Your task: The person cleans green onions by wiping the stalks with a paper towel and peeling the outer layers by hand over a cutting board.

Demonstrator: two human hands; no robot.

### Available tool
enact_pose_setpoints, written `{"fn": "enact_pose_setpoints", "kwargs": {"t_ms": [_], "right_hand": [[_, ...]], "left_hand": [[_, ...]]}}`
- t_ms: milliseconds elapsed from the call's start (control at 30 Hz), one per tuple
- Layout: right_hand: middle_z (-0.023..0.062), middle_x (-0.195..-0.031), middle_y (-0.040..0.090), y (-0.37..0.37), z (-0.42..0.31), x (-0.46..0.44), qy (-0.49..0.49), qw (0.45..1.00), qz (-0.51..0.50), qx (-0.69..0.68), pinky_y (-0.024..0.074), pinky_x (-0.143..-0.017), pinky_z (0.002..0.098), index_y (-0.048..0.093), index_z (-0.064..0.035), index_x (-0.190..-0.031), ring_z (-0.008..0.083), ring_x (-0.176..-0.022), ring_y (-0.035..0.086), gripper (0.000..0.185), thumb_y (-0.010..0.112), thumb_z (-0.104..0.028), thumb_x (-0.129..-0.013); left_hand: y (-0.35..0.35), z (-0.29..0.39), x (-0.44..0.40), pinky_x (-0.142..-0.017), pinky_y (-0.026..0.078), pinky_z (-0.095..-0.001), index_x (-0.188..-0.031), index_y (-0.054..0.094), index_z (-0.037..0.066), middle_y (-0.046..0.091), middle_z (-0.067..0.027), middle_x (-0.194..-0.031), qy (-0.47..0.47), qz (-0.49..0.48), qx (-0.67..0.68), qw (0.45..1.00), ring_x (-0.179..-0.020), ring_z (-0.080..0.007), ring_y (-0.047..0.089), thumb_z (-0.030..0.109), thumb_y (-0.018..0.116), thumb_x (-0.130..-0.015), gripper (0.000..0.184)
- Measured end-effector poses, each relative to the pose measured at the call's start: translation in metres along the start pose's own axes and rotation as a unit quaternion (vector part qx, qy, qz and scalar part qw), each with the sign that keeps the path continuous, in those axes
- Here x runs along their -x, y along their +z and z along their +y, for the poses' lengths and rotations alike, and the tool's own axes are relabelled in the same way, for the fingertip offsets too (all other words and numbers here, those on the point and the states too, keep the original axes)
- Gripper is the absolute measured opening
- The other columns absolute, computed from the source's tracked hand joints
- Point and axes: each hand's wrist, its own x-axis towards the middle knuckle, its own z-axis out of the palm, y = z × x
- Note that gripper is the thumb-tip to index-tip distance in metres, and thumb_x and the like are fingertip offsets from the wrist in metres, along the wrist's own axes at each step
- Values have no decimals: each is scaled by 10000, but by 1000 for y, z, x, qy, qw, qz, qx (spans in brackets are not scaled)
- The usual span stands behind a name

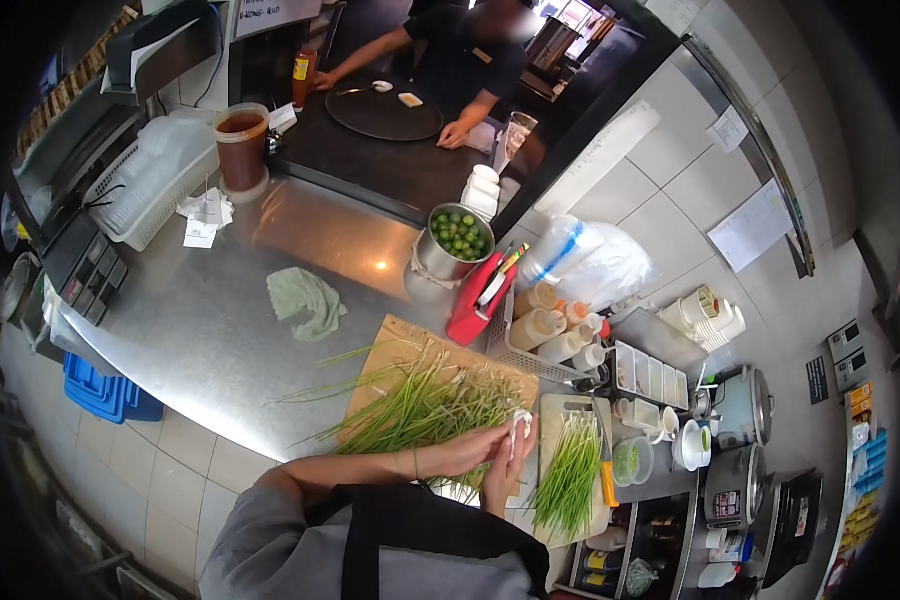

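Observation:
My left hand (475, 450) and my right hand (504, 478) are close together over the front right of a wooden cutting board (395, 345). Both are closed around a small crumpled white tissue or cloth (522, 424); its exact kind is hard to make out. Beneath and beside them, a loose heap of long spring onions (410, 405) spreads across the wooden board and past its left edge. To the right, a neater bunch of spring onions (568, 475) lies on a white cutting board (555, 412). An orange-handled knife (608, 484) rests at that board's right side.
A green cloth (307, 303) lies on the steel counter (240, 330). Behind the boards are a pot of small green limes (456, 236), a red holder (473, 305) and a basket of squeeze bottles (537, 330). Across the pass, another person (460, 65) stands at a round tray (385, 118).

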Motion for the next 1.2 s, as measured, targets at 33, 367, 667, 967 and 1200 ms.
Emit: {"fn": "enact_pose_setpoints", "kwargs": {"t_ms": [33,367,667,967,1200], "right_hand": [[167,-1376,292,2,7,0,16,1000,12,-16,226,-1026,362,392,11,-1272,285,-1273,271,381,387,-162,-932],[129,-1116,521,-22,9,-27,106,978,145,-101,399,-777,278,322,-10,-1334,134,-902,493,446,367,-224,-945],[115,-1244,426,-46,6,-21,129,976,109,-137,422,-687,254,289,-12,-1350,132,-741,525,446,368,-169,-939],[79,-1118,371,-36,2,-11,134,986,4,-100,298,-923,254,394,-15,-1305,177,-1063,372,432,387,-87,-880],[87,-1280,435,-34,-5,-14,122,976,-17,-180,416,-842,243,347,-27,-1332,150,-1029,478,441,386,-16,-893]], "left_hand": [[3,-6,2,-972,330,-293,-1305,342,59,422,-42,-1263,3,-10,-11,1000,-1153,-120,396,366,289,-966,460],[6,29,45,-1010,287,-248,-1350,283,2,453,-112,-1286,-22,-227,-279,933,-1196,-140,400,200,415,-945,470],[-88,59,82,-678,478,-348,-863,637,60,605,-97,-853,139,276,-751,583,-802,-246,589,133,600,-792,108],[-120,65,55,-670,484,-377,-759,640,73,610,-95,-765,50,379,-746,545,-791,-270,593,195,677,-709,138],[-130,79,71,-531,461,-244,-738,628,16,641,-65,-679,162,398,-628,648,-576,-124,593,122,690,-726,123]]}}
